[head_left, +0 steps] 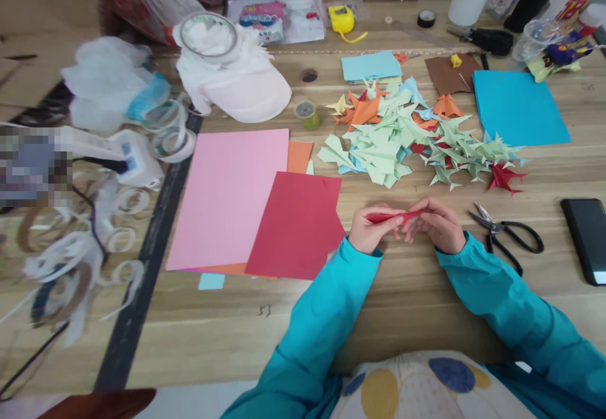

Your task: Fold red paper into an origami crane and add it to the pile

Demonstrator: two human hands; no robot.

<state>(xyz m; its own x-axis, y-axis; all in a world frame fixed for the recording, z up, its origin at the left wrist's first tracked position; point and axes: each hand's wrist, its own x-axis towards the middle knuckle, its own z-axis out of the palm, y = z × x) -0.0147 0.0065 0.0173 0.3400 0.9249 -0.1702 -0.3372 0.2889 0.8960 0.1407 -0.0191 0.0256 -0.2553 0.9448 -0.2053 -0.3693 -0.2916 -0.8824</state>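
Note:
My left hand (369,230) and my right hand (438,223) meet just above the wooden table (402,293), both pinched on a narrow folded piece of red paper (392,216) held flat between them. To the left of my hands lies a dark red sheet (296,226) on top of a pink sheet (227,198) and an orange sheet (300,156). Beyond my hands sits a heap of folded paper shapes (407,141), mostly pale green with some orange and red ones.
Black-handled scissors (506,233) lie right of my right hand, a black phone (587,239) beyond them. A blue sheet (518,106), a brown sheet (449,75), a white cap (237,84), a small green tape roll (306,113) and tape rings (118,236) lie around.

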